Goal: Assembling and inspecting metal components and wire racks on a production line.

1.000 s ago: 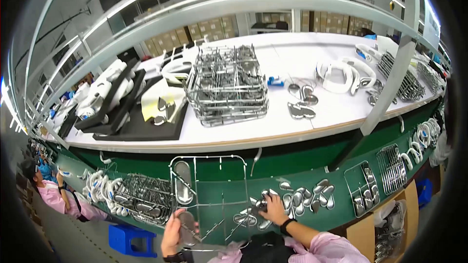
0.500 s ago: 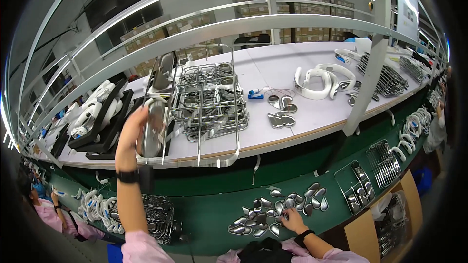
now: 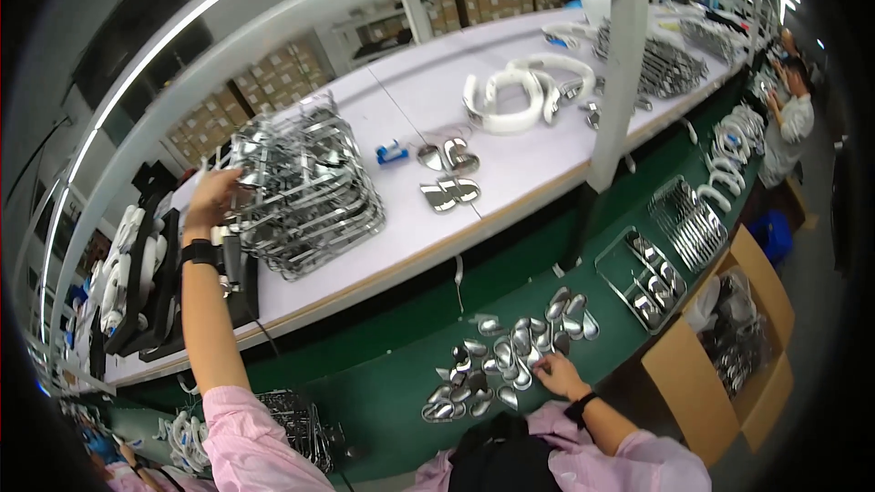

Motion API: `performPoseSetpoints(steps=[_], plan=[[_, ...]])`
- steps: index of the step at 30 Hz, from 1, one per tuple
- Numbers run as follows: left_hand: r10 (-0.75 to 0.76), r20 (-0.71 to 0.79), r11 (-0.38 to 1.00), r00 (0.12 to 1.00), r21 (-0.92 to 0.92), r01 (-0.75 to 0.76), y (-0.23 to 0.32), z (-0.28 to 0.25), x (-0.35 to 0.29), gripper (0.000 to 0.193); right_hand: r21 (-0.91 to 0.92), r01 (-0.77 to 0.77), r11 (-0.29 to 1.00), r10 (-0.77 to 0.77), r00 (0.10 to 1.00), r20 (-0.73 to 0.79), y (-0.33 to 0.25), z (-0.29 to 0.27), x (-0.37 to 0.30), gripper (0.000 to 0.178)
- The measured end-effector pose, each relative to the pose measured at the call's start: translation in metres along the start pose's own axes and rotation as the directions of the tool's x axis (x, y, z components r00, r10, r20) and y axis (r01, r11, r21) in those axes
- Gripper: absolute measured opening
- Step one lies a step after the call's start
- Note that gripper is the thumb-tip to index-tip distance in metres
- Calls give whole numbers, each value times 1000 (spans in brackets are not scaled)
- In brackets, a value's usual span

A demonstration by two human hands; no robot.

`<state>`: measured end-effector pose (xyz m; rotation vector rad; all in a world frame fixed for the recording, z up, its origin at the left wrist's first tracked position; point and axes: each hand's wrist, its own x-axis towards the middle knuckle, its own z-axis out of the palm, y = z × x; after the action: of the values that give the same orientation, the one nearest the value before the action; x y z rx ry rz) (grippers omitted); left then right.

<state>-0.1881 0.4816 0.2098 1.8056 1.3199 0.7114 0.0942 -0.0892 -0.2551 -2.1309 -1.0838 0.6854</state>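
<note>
At nine o'clock in the head view, the bare left hand [image 3: 215, 199] touches stacked silver wire racks [image 3: 310, 191]; at five, the right hand [image 3: 561, 376] touches shiny teardrop-shaped metal pieces [image 3: 521, 339]. Hands are apart; grip unclear.

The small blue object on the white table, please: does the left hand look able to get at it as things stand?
Probably not directly: the stack of metal racks stands between the left hand and the small blue object, though reaching around may work.

Left fingers [image 3: 227, 180] blurred at the wire-rack stack [image 3: 314, 205], grip unclear; lower-left co-worker [image 3: 122, 472] cut off by the edge
</note>
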Motion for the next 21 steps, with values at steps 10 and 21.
performPoseSetpoints(steps=[10, 21], plan=[[256, -227, 965, 940, 115, -235, 6, -21, -40, 44, 159, -2, 987, 7, 1000, -29, -50, -3, 153, 22], [-391, 1, 908, 920, -165, 386, -141, 142, -359, 28, -99, -186, 978, 186, 983, -10, 2, 89, 357, 60]])
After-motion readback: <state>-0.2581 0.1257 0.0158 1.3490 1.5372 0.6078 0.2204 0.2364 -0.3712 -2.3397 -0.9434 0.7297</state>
